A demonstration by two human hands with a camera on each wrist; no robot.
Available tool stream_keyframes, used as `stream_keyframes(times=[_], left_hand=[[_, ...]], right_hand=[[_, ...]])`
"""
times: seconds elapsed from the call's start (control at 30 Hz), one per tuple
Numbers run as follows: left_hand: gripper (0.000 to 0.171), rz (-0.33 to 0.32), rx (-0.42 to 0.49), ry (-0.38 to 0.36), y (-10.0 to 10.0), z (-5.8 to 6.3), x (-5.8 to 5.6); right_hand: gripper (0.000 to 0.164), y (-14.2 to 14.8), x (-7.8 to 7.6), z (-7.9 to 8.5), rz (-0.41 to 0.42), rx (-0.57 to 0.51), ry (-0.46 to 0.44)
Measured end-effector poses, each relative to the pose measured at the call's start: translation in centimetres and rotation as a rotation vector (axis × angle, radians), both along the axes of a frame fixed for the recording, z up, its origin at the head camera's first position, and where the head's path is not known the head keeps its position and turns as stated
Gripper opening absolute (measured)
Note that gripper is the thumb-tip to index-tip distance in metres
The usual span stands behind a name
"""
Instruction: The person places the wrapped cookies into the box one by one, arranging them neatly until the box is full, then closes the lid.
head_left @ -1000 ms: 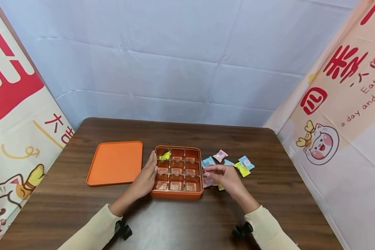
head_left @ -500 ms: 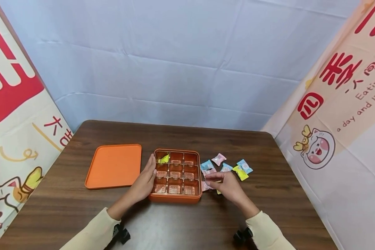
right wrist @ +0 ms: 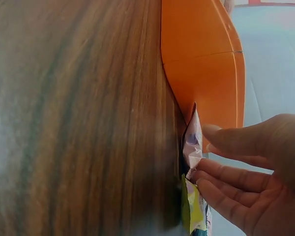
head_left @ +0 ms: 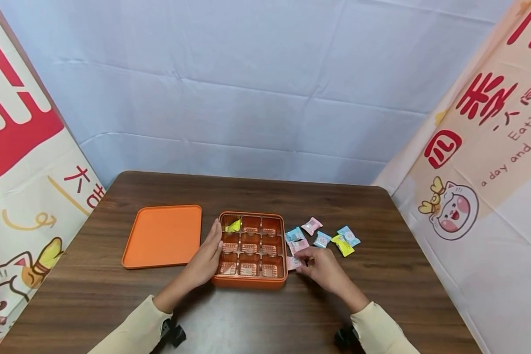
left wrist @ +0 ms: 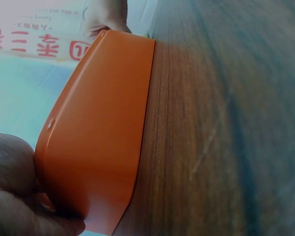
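Observation:
An orange box [head_left: 249, 283] with several clear-walled compartments sits mid-table. A yellow-wrapped candy [head_left: 233, 226] lies in its back left compartment. My left hand [head_left: 203, 258] rests along the box's left side, fingers mostly straight. To the right of the box, my right hand [head_left: 325, 268] reaches down with thumb and fingertips at a pink-wrapped candy [right wrist: 192, 142]. In the right wrist view, a second yellow candy [right wrist: 192, 209] lies just beside those fingertips; the hand hides it in the head view.
An orange lid [head_left: 163, 236] lies left of the box. Right of the box are more wrapped candies: a pink one [head_left: 311, 226], a blue one [head_left: 322, 239] and a yellow one [head_left: 342, 245] among them. Fabric [head_left: 265, 98] hangs behind the wooden table [head_left: 252, 319].
My right hand has shifted slightly down toward the near pink candy, uncovering the blue and pink candies behind it. My left hand stays at the box's side.

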State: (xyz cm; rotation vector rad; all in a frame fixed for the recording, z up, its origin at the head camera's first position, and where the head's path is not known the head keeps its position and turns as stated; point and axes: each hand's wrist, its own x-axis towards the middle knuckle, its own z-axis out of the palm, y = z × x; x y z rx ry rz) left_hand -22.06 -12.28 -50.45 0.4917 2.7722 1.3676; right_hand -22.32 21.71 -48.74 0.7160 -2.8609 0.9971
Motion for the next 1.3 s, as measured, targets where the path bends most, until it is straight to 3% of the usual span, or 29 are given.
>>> stream_keyframes(times=[0.3, 0.77, 1.3], left_hand=[[0.056, -0.003, 0.006, 0.019, -0.01, -0.12, -0.07], [0.057, -0.002, 0.003, 0.014, -0.08, -0.13, -0.01], [0.057, -0.004, -0.002, 0.016, -0.05, -0.08, -0.05]], right_hand=[[0.021, -0.11, -0.3, -0.09, 0.003, 0.106, 0.048], [0.021, -0.19, -0.53, -0.81, -0.017, 0.135, 0.104], [0.026, -0.38, -0.27, -0.82, -0.119, 0.169, 0.035]])
